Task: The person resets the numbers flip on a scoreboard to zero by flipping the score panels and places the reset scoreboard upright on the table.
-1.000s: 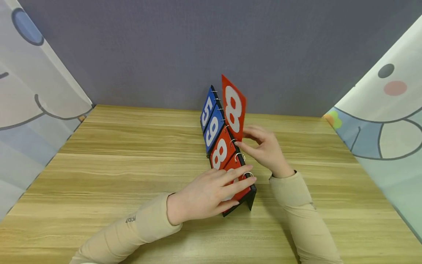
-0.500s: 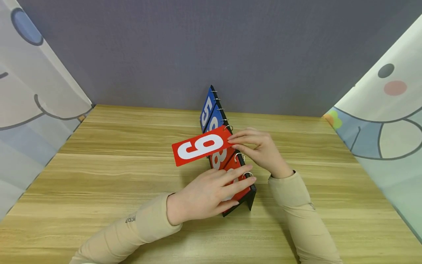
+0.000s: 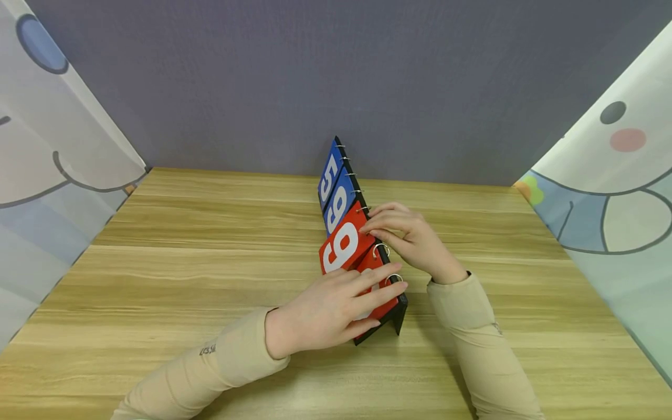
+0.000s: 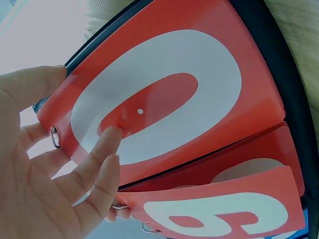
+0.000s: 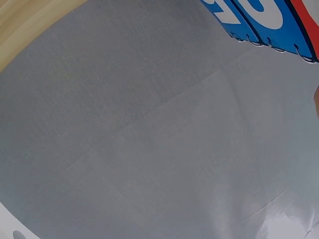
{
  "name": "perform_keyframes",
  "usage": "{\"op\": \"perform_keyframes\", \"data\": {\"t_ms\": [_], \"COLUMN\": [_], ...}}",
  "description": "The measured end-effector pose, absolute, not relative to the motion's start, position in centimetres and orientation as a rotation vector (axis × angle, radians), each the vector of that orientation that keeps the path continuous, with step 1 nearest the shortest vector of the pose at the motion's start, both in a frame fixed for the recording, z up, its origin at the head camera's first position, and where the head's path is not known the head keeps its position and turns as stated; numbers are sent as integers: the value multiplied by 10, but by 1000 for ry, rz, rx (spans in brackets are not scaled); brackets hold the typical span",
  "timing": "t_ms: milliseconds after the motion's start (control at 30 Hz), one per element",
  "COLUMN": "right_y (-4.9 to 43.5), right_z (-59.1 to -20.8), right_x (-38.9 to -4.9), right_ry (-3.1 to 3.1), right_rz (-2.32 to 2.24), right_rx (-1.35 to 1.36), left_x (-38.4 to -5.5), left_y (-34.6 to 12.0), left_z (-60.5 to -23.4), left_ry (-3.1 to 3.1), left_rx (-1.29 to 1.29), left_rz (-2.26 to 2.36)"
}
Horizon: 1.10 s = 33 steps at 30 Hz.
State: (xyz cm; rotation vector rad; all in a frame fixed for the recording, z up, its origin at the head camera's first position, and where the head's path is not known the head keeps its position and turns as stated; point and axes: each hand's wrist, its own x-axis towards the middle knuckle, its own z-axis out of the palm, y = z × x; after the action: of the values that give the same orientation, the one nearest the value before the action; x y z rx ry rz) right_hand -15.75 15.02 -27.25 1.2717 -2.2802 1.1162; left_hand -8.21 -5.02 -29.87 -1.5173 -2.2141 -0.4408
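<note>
A black flip scoreboard (image 3: 403, 301) stands on the table, with blue cards (image 3: 329, 178) reading 5 and 9 at its far end. Nearer is a red 9 card (image 3: 343, 245), hanging from rings; the left wrist view shows it tilted away from the card beneath. My right hand (image 3: 412, 239) is at the top of this card, its fingertips touching near the rings. My left hand (image 3: 331, 306) lies across the nearest red card (image 4: 214, 124), marked 0, fingers extended over it and toward the top edge. Only a sliver of the right hand shows in the right wrist view.
Wood-grain table (image 3: 210, 245) surrounds the scoreboard. A grey fabric panel (image 3: 336, 76) rises behind it. Cartoon-printed sheets (image 3: 625, 169) stand at both sides. Metal rings (image 3: 382, 251) line the scoreboard's top edge.
A red card showing 8 stood raised above the rings; it came over to the front, displaying 9, and swung down onto the red stack. My left hand has stayed put.
</note>
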Motion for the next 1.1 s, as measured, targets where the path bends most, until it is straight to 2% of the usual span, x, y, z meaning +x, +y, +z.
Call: {"op": "perform_keyframes", "data": {"t_ms": [333,700,1100], "right_y": [152,168,185], "right_z": [-270,-263,-259], "right_x": [-156,-155,-163], "right_ry": [-2387,-2383,-2301], "right_rz": [1169,1454,1837], "right_rx": [1223,954,405], "left_x": [-81,-82,-81], "left_y": [-51,-50,-50], "left_z": [-298,-299,-298], "left_ry": [-2219,-2229,-2230], "left_rx": [-1509,-1517,-1517], "left_rz": [-438,-474,-475]}}
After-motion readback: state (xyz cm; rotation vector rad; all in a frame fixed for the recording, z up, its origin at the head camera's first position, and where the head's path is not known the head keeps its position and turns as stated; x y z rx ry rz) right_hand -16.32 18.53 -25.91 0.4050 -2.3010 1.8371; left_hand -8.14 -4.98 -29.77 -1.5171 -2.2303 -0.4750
